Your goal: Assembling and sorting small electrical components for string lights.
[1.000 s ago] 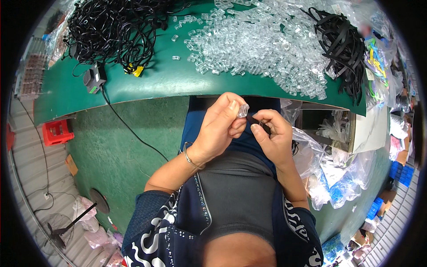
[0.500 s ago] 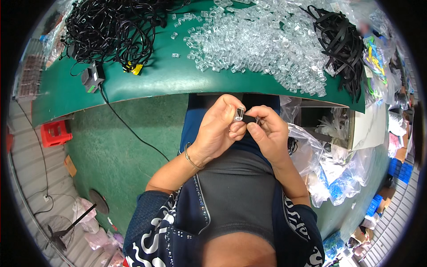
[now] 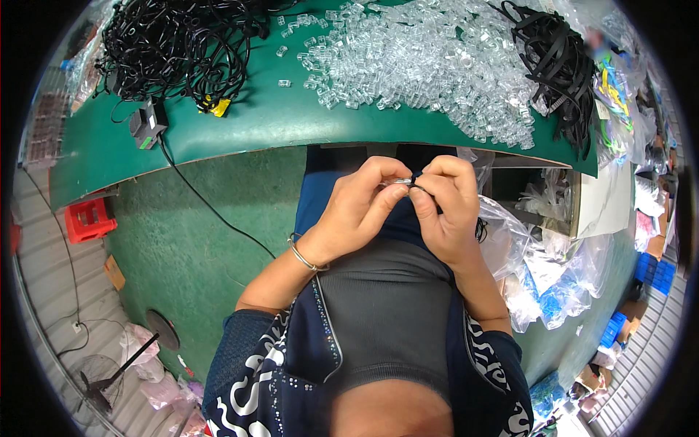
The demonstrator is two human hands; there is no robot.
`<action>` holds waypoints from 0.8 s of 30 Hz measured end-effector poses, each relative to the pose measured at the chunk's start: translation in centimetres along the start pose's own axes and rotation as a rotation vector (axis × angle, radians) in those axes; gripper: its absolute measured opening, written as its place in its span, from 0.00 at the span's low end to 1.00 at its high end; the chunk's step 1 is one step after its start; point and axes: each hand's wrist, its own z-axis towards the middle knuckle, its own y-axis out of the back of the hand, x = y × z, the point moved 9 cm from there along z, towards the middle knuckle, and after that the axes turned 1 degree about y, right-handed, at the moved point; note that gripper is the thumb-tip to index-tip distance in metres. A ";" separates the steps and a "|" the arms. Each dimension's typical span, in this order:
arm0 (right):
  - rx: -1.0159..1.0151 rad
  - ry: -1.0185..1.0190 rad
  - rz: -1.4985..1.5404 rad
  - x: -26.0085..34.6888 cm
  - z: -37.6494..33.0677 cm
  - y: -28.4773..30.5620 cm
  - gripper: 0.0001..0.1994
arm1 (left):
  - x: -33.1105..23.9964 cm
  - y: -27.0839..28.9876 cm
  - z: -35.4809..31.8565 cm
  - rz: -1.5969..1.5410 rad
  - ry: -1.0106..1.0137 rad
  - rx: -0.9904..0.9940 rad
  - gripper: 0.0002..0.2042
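Observation:
Just past the table's near edge, above my lap, my two hands meet at the fingertips. My left hand, with a bracelet at the wrist, pinches a small clear plastic piece between thumb and forefinger. Pressed against its right end is the tip of a black strap, which my right hand grips with thumb and fingers. Fingers cover most of both parts, so whether the strap passes through the clear piece cannot be seen.
On the green table lie a heap of clear plastic pieces, black straps at right and tangled black cords at left. A black box with a cable sits near the edge. Plastic bags lie at right.
My hands have drawn closer together. The clear piece has turned from upright to lying flat, and my fingers now hide more of the strap.

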 end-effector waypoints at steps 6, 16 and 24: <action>0.049 -0.234 0.863 -3.2 -1.5 -1.0 0.09 | 0.5 -0.5 0.0 -0.041 0.024 0.143 0.07; 0.227 -0.197 0.326 -3.0 -1.2 -1.9 0.11 | 2.9 -1.8 -1.1 -0.649 0.434 0.261 0.09; 0.157 -0.145 0.362 -2.3 -1.7 -1.7 0.11 | 3.3 -2.3 -1.8 -0.904 0.475 0.246 0.07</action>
